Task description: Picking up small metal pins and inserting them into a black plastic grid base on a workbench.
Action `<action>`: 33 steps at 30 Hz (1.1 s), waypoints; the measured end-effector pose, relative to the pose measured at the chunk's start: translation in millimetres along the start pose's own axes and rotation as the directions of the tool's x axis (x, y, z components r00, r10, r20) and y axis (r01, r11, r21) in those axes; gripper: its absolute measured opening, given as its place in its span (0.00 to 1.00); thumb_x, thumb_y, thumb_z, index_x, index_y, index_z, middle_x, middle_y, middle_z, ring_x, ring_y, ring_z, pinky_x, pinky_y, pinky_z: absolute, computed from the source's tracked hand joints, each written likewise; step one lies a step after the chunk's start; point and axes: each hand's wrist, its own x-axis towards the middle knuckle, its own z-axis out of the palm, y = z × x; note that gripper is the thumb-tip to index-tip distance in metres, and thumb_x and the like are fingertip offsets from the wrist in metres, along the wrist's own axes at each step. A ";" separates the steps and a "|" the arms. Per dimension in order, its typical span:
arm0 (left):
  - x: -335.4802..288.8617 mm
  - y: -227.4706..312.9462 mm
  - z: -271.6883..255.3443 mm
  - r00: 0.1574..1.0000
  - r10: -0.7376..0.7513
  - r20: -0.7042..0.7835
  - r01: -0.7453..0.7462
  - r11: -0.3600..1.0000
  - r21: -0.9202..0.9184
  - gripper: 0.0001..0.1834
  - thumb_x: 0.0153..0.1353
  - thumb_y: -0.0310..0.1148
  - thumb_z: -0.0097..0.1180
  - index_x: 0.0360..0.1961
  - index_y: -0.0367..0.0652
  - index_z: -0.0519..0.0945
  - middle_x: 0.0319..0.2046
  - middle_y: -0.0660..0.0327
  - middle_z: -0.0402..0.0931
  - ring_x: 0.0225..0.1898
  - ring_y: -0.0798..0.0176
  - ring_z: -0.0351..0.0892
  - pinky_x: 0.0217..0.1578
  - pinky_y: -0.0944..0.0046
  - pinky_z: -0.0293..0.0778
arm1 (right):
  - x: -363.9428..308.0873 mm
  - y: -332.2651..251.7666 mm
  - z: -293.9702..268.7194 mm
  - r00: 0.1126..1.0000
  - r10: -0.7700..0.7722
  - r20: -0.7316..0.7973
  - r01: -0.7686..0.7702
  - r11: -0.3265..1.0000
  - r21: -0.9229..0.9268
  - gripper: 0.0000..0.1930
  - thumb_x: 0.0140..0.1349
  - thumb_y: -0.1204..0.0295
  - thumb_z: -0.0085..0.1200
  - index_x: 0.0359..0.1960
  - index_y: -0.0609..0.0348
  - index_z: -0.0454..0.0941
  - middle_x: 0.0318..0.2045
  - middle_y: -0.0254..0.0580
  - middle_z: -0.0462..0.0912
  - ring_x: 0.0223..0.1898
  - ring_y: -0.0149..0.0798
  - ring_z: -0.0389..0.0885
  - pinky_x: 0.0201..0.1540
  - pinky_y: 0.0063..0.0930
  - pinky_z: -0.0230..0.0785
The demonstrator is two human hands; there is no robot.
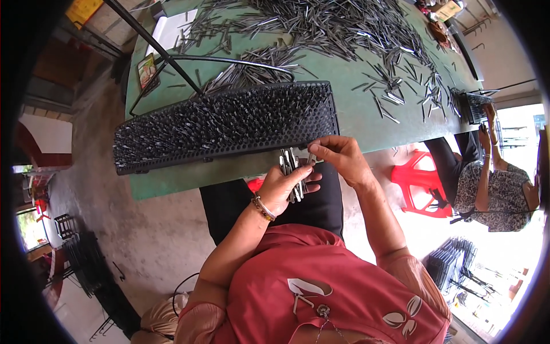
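My left hand is closed around a bundle of thin, shiny metal strips, which stick out past the thumb. Close beside it, the thumb and forefinger of my right hand pinch together on what looks like one such metal strip. Both hands are just below the near edge of a long black perforated rack. Densely packed small metal pieces stand in its holes, while holes at the right end show bare. The rack lies tilted at the table's near edge.
Loose metal strips lie heaped across the green table. Black rods rise behind the rack. At the right, a person works at a similar dark rack near a red plastic stool. Stacked black racks stand lower right.
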 end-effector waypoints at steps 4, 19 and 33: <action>-1.0 0.2 3.3 0.998 0.046 -0.036 -0.045 0.998 0.035 0.11 0.62 0.30 0.56 0.44 0.36 0.75 0.38 0.59 0.77 0.39 0.60 0.81 0.36 0.59 0.82 | 4.6 3.5 2.6 0.999 -0.026 -0.029 0.028 0.997 0.075 0.10 0.61 0.70 0.58 0.37 0.66 0.80 0.29 0.34 0.81 0.31 0.25 0.75 0.34 0.19 0.67; -3.2 -0.7 -6.1 0.997 -0.006 -0.079 0.005 1.000 -0.013 0.14 0.62 0.32 0.55 0.45 0.36 0.76 0.37 0.60 0.76 0.41 0.60 0.79 0.38 0.58 0.80 | 49.1 -13.7 1.9 0.842 -0.539 -0.013 0.481 0.762 -0.433 0.06 0.61 0.76 0.55 0.38 0.64 0.79 0.32 0.37 0.81 0.36 0.28 0.77 0.42 0.22 0.69; -5.5 -0.2 -7.1 0.998 -0.059 -0.028 0.058 0.998 -0.016 0.13 0.61 0.29 0.55 0.46 0.36 0.75 0.38 0.58 0.77 0.40 0.61 0.79 0.37 0.59 0.81 | 50.6 -5.5 0.4 0.778 -0.629 -0.004 0.541 0.672 -0.505 0.06 0.60 0.78 0.54 0.39 0.63 0.78 0.34 0.39 0.81 0.35 0.31 0.78 0.41 0.23 0.70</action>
